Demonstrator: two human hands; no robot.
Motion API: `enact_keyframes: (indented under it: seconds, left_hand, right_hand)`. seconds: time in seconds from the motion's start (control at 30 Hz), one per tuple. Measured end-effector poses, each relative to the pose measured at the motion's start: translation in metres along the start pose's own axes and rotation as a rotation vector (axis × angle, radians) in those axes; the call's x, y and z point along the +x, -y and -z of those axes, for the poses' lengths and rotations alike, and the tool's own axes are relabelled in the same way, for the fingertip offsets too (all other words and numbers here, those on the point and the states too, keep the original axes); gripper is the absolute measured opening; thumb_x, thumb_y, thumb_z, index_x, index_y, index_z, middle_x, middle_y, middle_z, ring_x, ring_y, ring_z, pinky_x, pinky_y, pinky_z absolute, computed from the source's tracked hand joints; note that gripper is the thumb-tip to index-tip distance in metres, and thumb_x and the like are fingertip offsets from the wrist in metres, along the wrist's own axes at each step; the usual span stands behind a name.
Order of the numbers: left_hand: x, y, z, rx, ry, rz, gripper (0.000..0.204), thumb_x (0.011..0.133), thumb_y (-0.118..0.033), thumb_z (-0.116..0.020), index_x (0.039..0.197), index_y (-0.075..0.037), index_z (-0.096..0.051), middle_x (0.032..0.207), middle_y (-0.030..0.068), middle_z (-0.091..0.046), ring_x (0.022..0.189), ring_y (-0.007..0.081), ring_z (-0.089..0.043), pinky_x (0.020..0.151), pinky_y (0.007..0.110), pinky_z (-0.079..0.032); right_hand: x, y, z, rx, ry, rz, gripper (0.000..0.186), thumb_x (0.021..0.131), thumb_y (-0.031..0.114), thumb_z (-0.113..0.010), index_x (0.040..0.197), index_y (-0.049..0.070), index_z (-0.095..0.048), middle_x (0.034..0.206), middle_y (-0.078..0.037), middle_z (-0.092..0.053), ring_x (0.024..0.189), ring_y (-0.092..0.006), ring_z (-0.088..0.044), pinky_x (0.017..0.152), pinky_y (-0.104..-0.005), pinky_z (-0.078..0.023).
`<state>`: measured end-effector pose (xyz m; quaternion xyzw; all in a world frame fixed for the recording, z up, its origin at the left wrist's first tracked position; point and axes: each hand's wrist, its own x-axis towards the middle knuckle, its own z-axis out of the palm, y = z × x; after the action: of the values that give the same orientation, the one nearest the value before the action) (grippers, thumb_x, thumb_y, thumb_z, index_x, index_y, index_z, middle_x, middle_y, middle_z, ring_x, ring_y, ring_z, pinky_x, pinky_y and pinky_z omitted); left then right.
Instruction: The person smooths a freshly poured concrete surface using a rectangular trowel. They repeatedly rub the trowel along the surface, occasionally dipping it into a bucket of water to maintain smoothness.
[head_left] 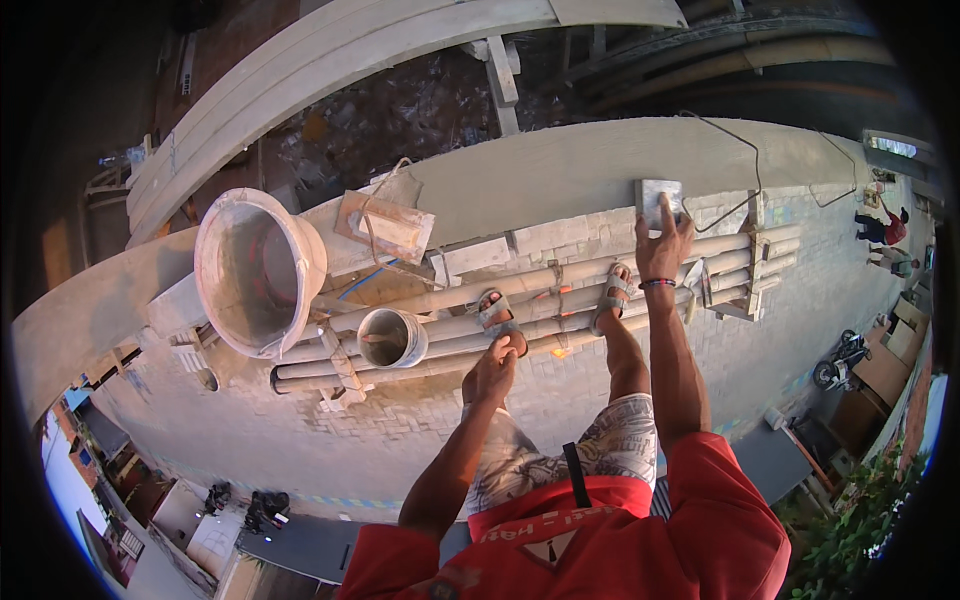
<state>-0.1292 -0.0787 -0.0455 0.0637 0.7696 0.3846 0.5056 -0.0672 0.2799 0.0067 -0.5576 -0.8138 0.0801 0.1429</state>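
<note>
My right hand (662,248) reaches forward and grips a small rectangular grey float (650,192), pressed at the edge of the smooth grey plastered wall top (560,180). Closer to me, my left hand (490,372) is closed in front of my left leg; whatever its curled fingers hold, if anything, is hidden. Left of it stands a small pale bucket (392,338) with grey material inside. Beyond that, a large whitish tub (262,272) has a mortar-stained inside. A wooden hand float (386,226) with a pale handle lies beside the tub.
My sandalled feet stand on a scaffold of bamboo poles (450,345), high above a paved ground (400,440). Bent wire rods (757,165) stick out by the wall at right. A motorcycle (842,358) and people (885,230) are far below to the right.
</note>
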Motion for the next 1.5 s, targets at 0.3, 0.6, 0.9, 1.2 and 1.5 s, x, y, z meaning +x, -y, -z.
enact_keyframes:
  seconds: [0.3, 0.6, 0.9, 1.2, 1.5]
  left_hand:
    - [0.005, -0.052, -0.005, 0.097, 0.177, -0.007, 0.04, 0.097, -0.019, -0.053, 0.13, 0.002, -0.046, 0.112, 0.0181, -0.066, 0.097, 0.0239, -0.064, 0.083, 0.031, -0.049]
    - [0.019, -0.058, -0.001, -0.374, -0.541, -0.27, 0.03, 0.097, -0.006, -0.05, 0.126, 0.001, -0.047, 0.099, 0.01, -0.06, 0.086, 0.0169, -0.06, 0.081, 0.029, -0.048]
    - [0.047, -0.147, 0.081, -0.258, -1.218, -1.02, 0.035, 0.097, -0.013, -0.054, 0.126, 0.004, -0.045, 0.112, 0.0119, -0.054, 0.106, 0.0212, -0.051, 0.097, 0.035, -0.04]
    - [0.1, -0.135, 0.146, 0.408, -1.07, -0.983, 0.031, 0.092, -0.007, -0.056, 0.123, -0.001, -0.056, 0.13, 0.0185, -0.05, 0.121, 0.0341, -0.048, 0.103, 0.044, -0.037]
    - [0.121, -0.142, 0.161, 0.65, -0.872, -1.046, 0.042, 0.086, -0.023, -0.069, 0.126, -0.012, -0.062, 0.139, 0.0157, -0.048, 0.128, 0.0329, -0.044, 0.105, 0.042, -0.037]
  right_hand:
    - [-0.018, 0.036, 0.015, 0.287, 0.046, -0.054, 0.056, 0.077, 0.02, -0.076, 0.13, 0.011, -0.058, 0.116, -0.021, -0.052, 0.11, -0.0363, -0.05, 0.094, -0.0458, -0.041]
    - [-0.039, 0.107, 0.006, 0.473, 0.281, 0.508, 0.063, 0.071, 0.016, -0.077, 0.13, 0.014, -0.058, 0.125, -0.019, -0.048, 0.108, -0.0342, -0.049, 0.092, -0.0464, -0.042]
    - [0.022, 0.135, -0.005, 0.528, 0.286, 0.856, 0.061, 0.07, 0.018, -0.075, 0.129, 0.015, -0.06, 0.126, -0.022, -0.048, 0.107, -0.0362, -0.051, 0.093, -0.0458, -0.042]
    - [0.029, 0.12, -0.023, 0.434, 0.178, 1.098, 0.057, 0.072, 0.023, -0.071, 0.127, 0.011, -0.062, 0.125, -0.024, -0.051, 0.106, -0.0365, -0.052, 0.093, -0.0455, -0.042]
    - [0.025, 0.105, -0.036, 0.37, 0.085, 1.301, 0.057, 0.071, 0.02, -0.073, 0.126, 0.011, -0.063, 0.122, -0.024, -0.053, 0.104, -0.0377, -0.053, 0.092, -0.0449, -0.04]
